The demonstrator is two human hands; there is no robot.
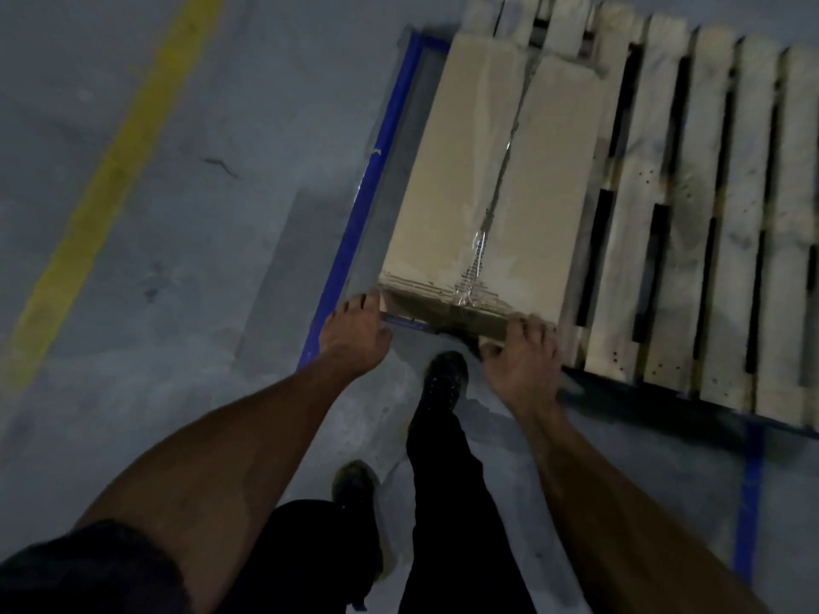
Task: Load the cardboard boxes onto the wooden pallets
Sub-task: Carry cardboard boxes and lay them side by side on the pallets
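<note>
A long cardboard box (487, 170), sealed with clear tape along its middle seam, lies over the left end of a wooden pallet (709, 223). My left hand (354, 334) grips the box's near left corner, fingers curled under the edge. My right hand (523, 361) holds the near right corner, fingers curled over the near end face. Whether the box rests fully on the pallet slats or hangs slightly above them cannot be told.
Blue tape lines (376, 170) on the grey floor frame the pallet area. A yellow floor stripe (111, 170) runs diagonally at the left. My feet (443, 378) stand just before the pallet's near edge. The pallet's right slats carry nothing.
</note>
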